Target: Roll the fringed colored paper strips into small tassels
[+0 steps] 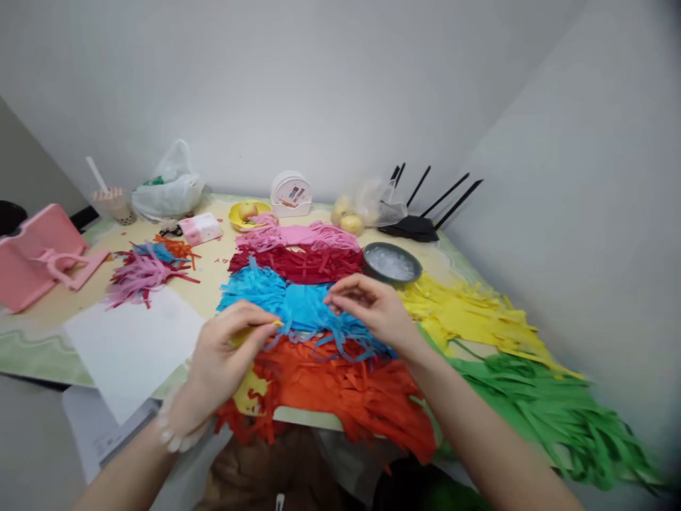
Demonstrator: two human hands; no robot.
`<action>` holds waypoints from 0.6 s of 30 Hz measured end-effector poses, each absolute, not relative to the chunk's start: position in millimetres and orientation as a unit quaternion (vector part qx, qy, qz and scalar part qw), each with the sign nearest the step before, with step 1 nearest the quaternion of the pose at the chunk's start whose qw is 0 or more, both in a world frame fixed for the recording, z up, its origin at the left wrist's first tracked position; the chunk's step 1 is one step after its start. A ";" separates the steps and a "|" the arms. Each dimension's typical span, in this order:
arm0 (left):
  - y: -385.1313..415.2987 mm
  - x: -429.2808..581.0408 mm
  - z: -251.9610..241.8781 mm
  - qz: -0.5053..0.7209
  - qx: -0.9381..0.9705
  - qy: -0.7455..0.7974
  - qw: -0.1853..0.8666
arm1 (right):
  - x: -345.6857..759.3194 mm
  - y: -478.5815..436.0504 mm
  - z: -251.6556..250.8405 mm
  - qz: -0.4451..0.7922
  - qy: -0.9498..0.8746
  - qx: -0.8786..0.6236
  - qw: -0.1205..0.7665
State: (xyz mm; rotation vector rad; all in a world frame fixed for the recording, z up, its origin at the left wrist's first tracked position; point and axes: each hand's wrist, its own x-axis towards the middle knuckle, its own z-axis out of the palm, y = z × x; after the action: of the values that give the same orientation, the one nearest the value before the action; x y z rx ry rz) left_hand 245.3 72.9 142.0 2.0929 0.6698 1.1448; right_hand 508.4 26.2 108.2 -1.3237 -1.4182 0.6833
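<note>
My left hand (226,351) is closed in a pinch on a yellow paper strip (250,383), which hangs down over the orange strips. My right hand (369,305) hovers over the blue paper strips (287,301) with its fingertips pinched together; what they hold is too small to make out. Piles of cut paper strips lie in rows: pink (298,235), dark red (303,264), blue, then orange (345,390) at the table's near edge. Yellow strips (468,316) and green strips (543,404) spread to the right.
A dark bowl (392,262) of white stuff sits behind my right hand. White paper sheet (133,344) lies at left, with a mixed strip pile (143,273), a pink stand (37,255), a drink cup (114,202), a plastic bag (170,188) and a router (420,223) further back.
</note>
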 end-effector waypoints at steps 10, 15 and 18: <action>32.6 248.2 134.0 0.443 0.789 0.223 0.363 | 412.8 -35.3 121.1 0.396 -0.511 -0.476 0.597; 24.9 234.9 132.6 0.453 0.797 0.228 0.328 | 397.6 -42.3 124.5 0.394 -0.503 -0.480 0.602; 20.7 229.1 132.8 0.447 0.816 0.223 0.292 | 390.1 -44.3 123.7 0.413 -0.495 -0.461 0.610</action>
State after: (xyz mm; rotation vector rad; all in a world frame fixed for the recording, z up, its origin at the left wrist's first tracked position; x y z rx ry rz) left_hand 229.1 20.7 132.8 2.1737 0.5953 1.1901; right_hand 390.1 -44.3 123.7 -1.0654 -1.1418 0.9533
